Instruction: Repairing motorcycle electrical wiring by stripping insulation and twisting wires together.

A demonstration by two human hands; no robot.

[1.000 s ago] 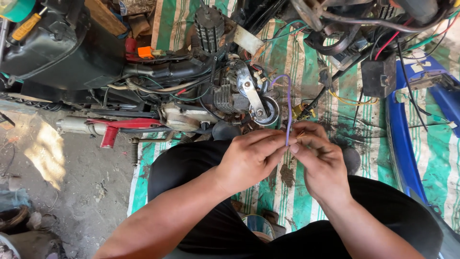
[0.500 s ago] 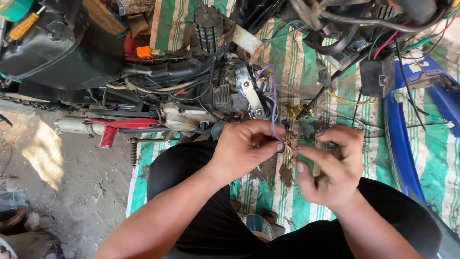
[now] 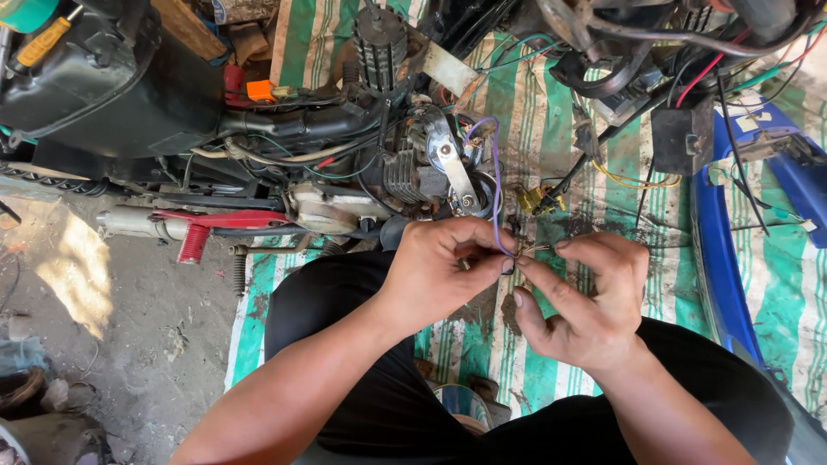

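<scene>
Here, purple wire [image 3: 496, 185] pinched between left hand [image 3: 439, 271] and right hand [image 3: 586, 301], fingertips meeting. Just below stripped motorcycle engine [image 3: 413, 172], above striped tarp [image 3: 534, 129].

Two bare forearms enter from the lower edge of the frame, with no sleeves, watch, rings or gloves showing on them. The left hand [image 3: 439, 271] and the right hand [image 3: 586, 301] are ungloved, with short nails that look grimy at the fingertips. Black trousers cover both legs across the lower middle and lower right of the frame.
</scene>
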